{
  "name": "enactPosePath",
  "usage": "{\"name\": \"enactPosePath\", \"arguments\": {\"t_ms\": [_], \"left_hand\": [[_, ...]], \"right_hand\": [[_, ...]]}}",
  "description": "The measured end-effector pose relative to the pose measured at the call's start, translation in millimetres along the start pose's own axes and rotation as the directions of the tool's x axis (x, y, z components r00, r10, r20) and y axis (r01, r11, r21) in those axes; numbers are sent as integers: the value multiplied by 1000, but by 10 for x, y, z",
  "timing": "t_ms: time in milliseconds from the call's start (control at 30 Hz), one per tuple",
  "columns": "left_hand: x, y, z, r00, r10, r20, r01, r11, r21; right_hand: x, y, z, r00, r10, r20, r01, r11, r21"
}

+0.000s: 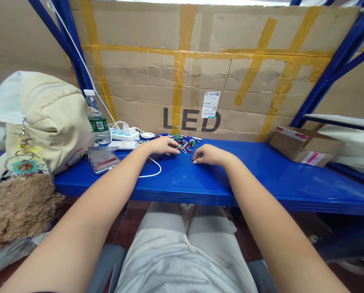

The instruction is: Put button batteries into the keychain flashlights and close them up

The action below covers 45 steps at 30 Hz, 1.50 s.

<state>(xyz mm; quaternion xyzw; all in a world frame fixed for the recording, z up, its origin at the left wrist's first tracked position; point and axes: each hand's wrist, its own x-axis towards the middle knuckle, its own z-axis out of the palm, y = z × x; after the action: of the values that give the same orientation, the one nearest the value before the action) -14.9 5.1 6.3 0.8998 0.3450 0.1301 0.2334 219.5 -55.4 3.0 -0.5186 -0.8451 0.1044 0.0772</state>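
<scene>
A heap of several small coloured metal pieces (185, 142) lies on the blue shelf (261, 175) in front of a cardboard wall marked LED. My left hand (163, 145) rests on the shelf with its fingertips pinched at the near edge of the heap, closed on a small piece too tiny to name. My right hand (209, 155) lies palm down just right of the heap, fingers curled under, with nothing visible in it.
At the left stand a cream backpack (47, 118) with a plush charm (20, 203), a water bottle (97, 120), a power strip (124, 133) with a white cable, and a phone (104, 160). A small cardboard box (305, 145) sits at the right.
</scene>
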Motion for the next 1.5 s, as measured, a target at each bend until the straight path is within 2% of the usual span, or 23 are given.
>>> {"name": "enactPosePath", "arguments": {"t_ms": [300, 467, 567, 667, 767, 1100, 1267, 1367, 1500], "left_hand": [[19, -22, 0, 1000, 10, 3, -10, 1000, 25], [31, -29, -6, 999, 35, 8, -35, 996, 77], [30, 2, 0, 999, 44, 13, -46, 993, 108], [28, 60, 26, 999, 31, 27, -33, 996, 88], [32, 116, 64, 999, 18, 44, -19, 1000, 22], [58, 103, 119, 998, 33, 58, -26, 993, -114], [26, 92, 59, 1000, 24, 18, -23, 997, -71], [-3, 36, -5, 997, -3, -74, 0, 999, -40], [-28, -50, -69, 981, -48, -191, 42, 999, -32]], "right_hand": [[40, 0, 69, 1000, 21, -6, -21, 1000, -6], [73, 43, 119, 999, -27, -39, 27, 1000, -11], [94, 38, 119, 987, -80, -140, 90, 994, 68], [120, -6, 109, 936, -99, -339, 168, 969, 181], [142, -72, 112, 892, -75, -446, 213, 940, 268], [151, -158, 139, 875, -80, -477, 216, 947, 237], [209, -114, 159, 853, -33, -521, 186, 952, 244], [281, -77, 188, 831, -32, -555, 138, 979, 151], [374, -62, 251, 893, -160, -420, 117, 985, -127]]}}
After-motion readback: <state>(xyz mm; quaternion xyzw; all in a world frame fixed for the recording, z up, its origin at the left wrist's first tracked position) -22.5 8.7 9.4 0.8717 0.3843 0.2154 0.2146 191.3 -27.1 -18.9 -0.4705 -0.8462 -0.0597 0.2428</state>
